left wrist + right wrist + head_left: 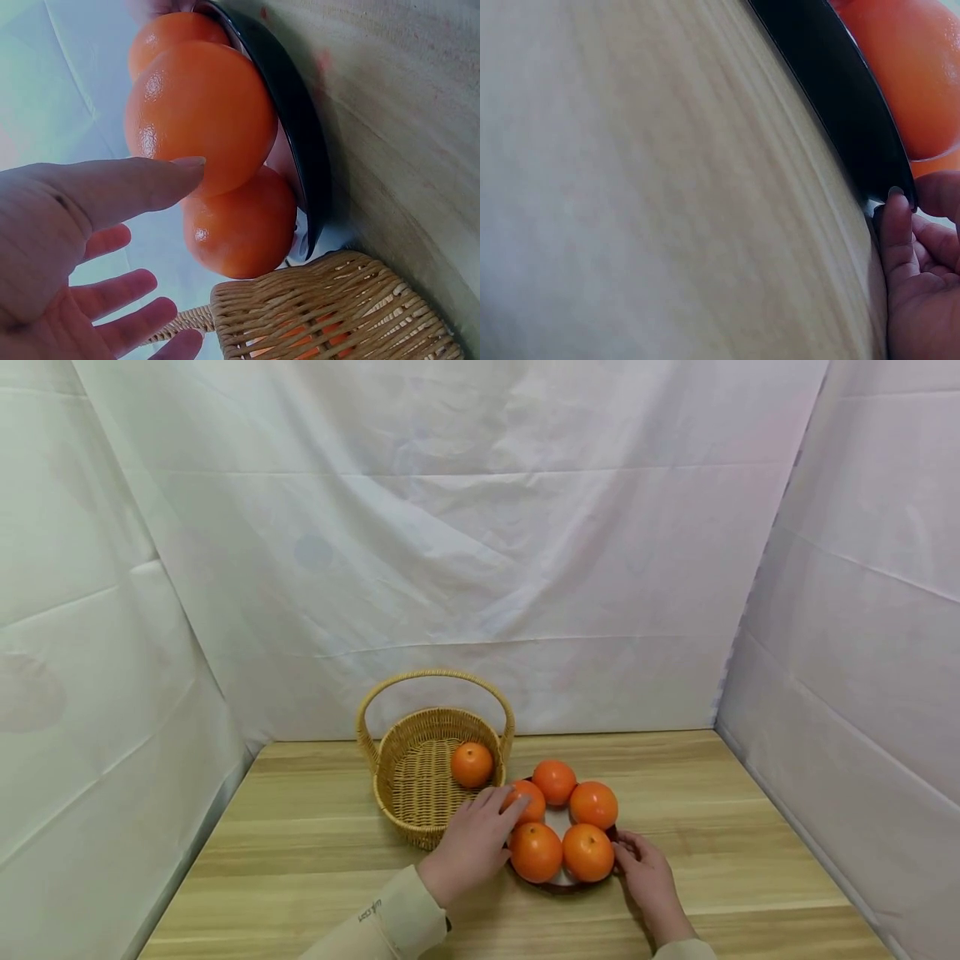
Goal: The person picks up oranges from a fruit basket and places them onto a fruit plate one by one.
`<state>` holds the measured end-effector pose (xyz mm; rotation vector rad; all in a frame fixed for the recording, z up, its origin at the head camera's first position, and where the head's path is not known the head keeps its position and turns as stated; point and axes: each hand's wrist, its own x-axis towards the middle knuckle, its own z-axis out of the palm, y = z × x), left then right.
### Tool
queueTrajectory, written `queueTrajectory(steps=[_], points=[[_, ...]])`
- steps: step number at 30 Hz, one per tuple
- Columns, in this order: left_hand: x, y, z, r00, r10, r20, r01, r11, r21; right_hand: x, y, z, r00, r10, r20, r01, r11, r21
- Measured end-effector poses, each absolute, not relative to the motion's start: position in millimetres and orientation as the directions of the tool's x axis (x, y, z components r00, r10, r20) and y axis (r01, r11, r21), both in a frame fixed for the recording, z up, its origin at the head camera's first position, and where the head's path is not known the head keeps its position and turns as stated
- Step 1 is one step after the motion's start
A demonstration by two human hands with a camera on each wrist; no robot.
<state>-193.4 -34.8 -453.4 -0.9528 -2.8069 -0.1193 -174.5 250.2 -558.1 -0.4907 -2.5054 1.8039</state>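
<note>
Several oranges stand in a ring on a round dark-rimmed plate (558, 889) with a pale middle. My left hand (472, 839) reaches over the plate's left side, its fingers by the left orange (537, 808). In the left wrist view its thumb lies across a large orange (202, 105), while the other fingers are spread and loosely straight. At the plate's right edge, my right hand (648, 877) pinches the rim; the right wrist view shows thumb and fingers on either side of the black rim (855, 97).
A wicker basket (390, 793) with a tall arched handle stands just left of the plate, one orange (472, 765) inside at its right. White cloth (480, 552) hangs behind and at both sides of the wooden table (300, 877).
</note>
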Motion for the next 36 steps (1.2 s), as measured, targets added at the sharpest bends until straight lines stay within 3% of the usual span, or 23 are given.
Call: queueTrajectory(steps=[7, 26, 36], points=[[-199.0, -40.3, -452.7, -0.753, 0.608, 0.251, 0.632, 0.774, 0.022, -175.2, 249.7, -557.5, -0.951, 0.261, -0.164, 0.239, 0.286, -0.928], [-225.3, -64.5, -442.7, -0.755, 0.561, 0.34, 0.606, 0.794, 0.035, -173.1, 249.8, -555.7, -0.953, 0.258, -0.16, 0.232, 0.283, -0.931], [-233.3, -69.1, -436.6, -0.793, 0.537, 0.289, 0.574, 0.817, 0.057, -173.8, 250.6, -556.8, -0.953, 0.257, -0.162, 0.235, 0.284, -0.929]])
